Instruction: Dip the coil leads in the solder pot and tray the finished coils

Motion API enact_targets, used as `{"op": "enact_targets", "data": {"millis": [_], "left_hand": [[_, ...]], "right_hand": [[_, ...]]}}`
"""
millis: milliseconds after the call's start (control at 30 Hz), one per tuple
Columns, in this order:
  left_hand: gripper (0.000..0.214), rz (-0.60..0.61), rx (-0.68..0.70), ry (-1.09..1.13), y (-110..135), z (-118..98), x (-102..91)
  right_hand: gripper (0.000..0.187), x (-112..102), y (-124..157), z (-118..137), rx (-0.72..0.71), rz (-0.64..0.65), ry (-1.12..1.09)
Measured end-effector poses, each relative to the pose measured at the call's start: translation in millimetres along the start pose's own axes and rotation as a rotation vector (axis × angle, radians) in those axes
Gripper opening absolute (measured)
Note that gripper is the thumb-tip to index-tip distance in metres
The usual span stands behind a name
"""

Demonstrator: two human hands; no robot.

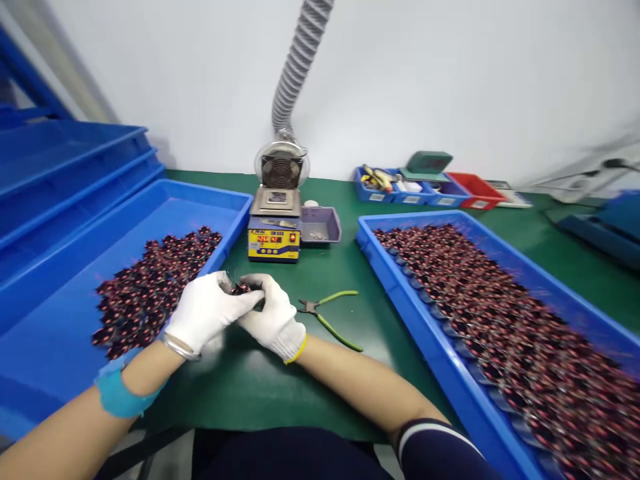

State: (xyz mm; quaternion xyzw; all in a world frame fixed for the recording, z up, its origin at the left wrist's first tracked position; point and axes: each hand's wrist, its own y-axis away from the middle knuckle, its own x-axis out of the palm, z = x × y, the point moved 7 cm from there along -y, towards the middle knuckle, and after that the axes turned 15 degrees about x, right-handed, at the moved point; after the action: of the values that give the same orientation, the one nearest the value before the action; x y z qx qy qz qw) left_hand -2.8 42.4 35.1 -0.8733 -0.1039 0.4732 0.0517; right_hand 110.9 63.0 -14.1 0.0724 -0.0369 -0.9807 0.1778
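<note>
In white gloves, my left hand (205, 310) and my right hand (273, 317) meet over the green mat. Between their fingers is a small dark part with copper windings (241, 289), which looks like a motor stator; thin wire ends stick up from it. Both hands are closed on it, and the gloves hide much of it. To the right of my right hand lie green-handled cutting pliers (320, 313), jaws toward the hand and handles spread. Just beyond my hands stands a yellow and blue solder pot (274, 233) with a lit red display.
A blue tray (235, 200) with a heap of similar parts is on the left; another blue tray (395, 293) with rows of them is on the right. A purple bin (330, 217) sits beside the solder pot, under a grey duct (300, 60). Small tool bins (415, 193) stand at the back.
</note>
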Motion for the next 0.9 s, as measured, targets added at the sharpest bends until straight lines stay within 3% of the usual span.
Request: {"op": "enact_targets", "data": {"millis": [67, 133, 267, 367, 500, 700, 900], "left_hand": [[0.042, 0.028, 0.035, 0.089, -7, -1, 13.8], [0.041, 0.037, 0.061, 0.3, -10, 4, 22.0], [0.064, 0.116, 0.158, 0.671, -4, 9, 29.2], [0.06, 0.212, 0.225, 0.673, 1, 6, 34.1], [0.053, 0.22, 0.234, 0.699, 3, 5, 39.8], [0.045, 0.015, 0.143, 0.956, 3, 7, 40.4], [0.041, -0.405, 0.008, 1.148, -15, 27, 8.9]], "right_hand": [[0.045, -7, -10, -10, 0.061, 0.037, -0.117], [0.049, -7, -17, -21, 0.164, 0.184, -0.321], [0.053, -2, -22, -33, 0.32, 0.473, -0.637], [0.054, 1, -22, -38, 0.356, 0.588, -0.681], [0.06, 6, -18, -47, 0.428, 0.627, -0.636], [0.057, 12, -8, -34, 0.447, 0.689, -0.658], [0.054, 8, -6, -27, 0.439, 0.689, -0.615]]}}
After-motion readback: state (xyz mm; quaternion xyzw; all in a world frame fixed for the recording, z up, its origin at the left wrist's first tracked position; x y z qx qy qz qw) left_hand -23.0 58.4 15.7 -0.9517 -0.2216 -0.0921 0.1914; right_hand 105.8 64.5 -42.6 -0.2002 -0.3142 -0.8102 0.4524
